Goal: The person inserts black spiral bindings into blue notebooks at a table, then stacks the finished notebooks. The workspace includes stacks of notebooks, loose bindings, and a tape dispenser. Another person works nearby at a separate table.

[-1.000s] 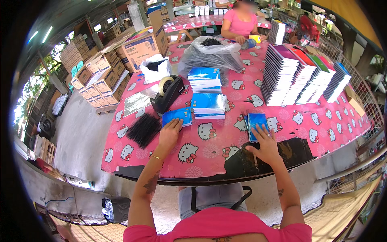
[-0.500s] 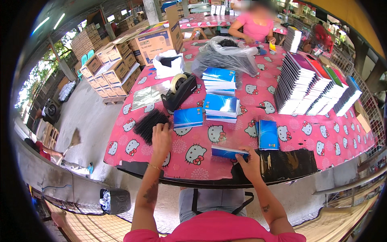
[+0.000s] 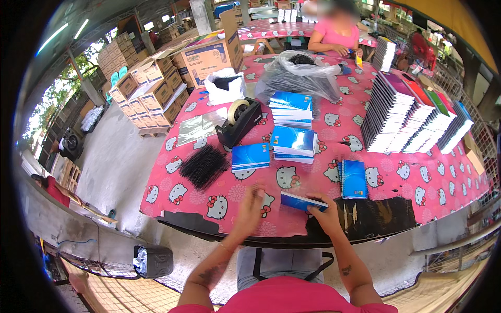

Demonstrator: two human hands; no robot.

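My right hand [image 3: 326,211] grips a small blue-covered notebook [image 3: 297,201] by its right end, low over the front of the table. To its left, my left hand [image 3: 250,208] is in the air, blurred by motion. Its fingers look drawn together, and whatever they pinch is too smeared to make out. A pile of black spiral binding coils [image 3: 203,167] lies to the left of that hand. Beyond my hands are a low blue notebook stack [image 3: 251,156] and two taller blue stacks [image 3: 294,141]. A coil-bound blue notebook [image 3: 354,179] lies right of my right hand.
A black tape dispenser [image 3: 240,122] stands beside clear plastic sheets [image 3: 201,127]. Farther back are a white bag [image 3: 225,87], a plastic bag of coils [image 3: 297,78] and cartons [image 3: 209,62]. Tall bound-notebook stacks [image 3: 389,115] stand right. Another person [image 3: 334,36] works across the table.
My left hand has left the black coil pile and moved right, toward the notebook in my right hand. My right hand still holds that notebook. The view has shifted slightly.
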